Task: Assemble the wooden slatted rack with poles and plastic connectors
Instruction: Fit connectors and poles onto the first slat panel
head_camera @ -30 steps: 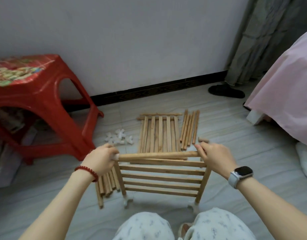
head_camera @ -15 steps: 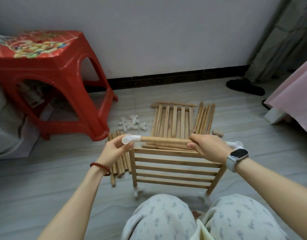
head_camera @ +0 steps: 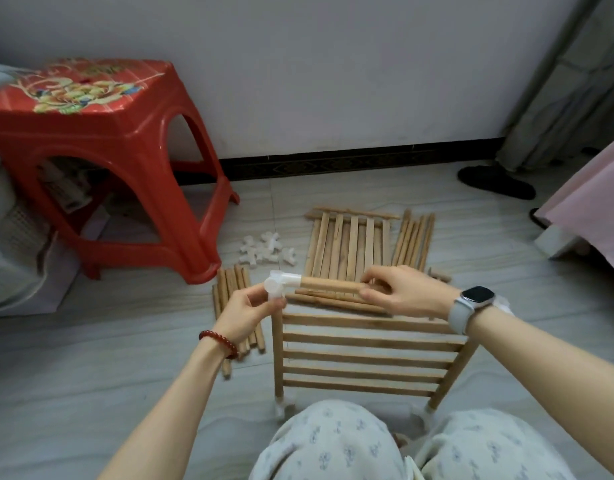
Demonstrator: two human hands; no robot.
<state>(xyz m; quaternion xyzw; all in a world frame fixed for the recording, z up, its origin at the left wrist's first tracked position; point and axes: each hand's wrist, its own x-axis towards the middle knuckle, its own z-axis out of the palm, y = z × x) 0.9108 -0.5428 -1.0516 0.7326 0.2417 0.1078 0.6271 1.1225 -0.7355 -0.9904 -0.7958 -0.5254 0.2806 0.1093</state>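
While upright, pale slatted rack (head_camera: 368, 355).

Two hands (head_camera: 250, 313), two slat panels (head_camera: 347, 244), one stool (head_camera: 101, 133), perhaps six connectors (head_camera: 264, 251).

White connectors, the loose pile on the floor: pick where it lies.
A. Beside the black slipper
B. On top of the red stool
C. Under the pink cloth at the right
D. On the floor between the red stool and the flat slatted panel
D: the loose white connectors lie on the floor tiles, with the red stool to their left and the flat slatted panel to their right.
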